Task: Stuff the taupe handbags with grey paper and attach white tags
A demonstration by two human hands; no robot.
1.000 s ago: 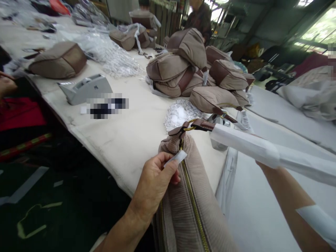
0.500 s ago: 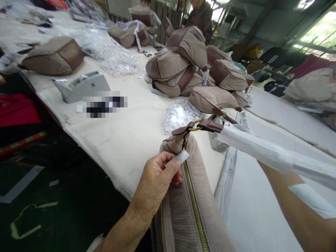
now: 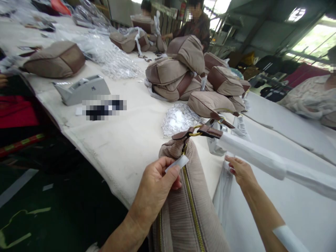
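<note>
My left hand [image 3: 159,183] pinches a small white strip [image 3: 177,163] at the zipper-pull end of a tan corduroy bag [image 3: 202,196]. The bag has a gold zipper [image 3: 193,210] and a brown leather tab with gold rings. Its strap [image 3: 252,152], wrapped in white, stretches off to the right. Below the strap, my right hand [image 3: 241,171] reaches forward with the index finger out and the others partly curled; nothing shows in it. Its fingertips are close to a grey tape dispenser [image 3: 216,140], partly hidden behind the strap. A white strip [image 3: 288,238] lies on my right forearm.
A heap of tan and brown bags [image 3: 181,73] stands ahead, beside a pile of clear packets [image 3: 178,120]. Another tape dispenser [image 3: 84,89] and a bag [image 3: 55,59] are at left. Plastic wrap [image 3: 110,56] lies behind. People work at the far side and right.
My right hand, hidden behind the strap before, now shows below it near the tape dispenser. My left hand keeps its pinch on the white strip. The view has tilted slightly upward.
</note>
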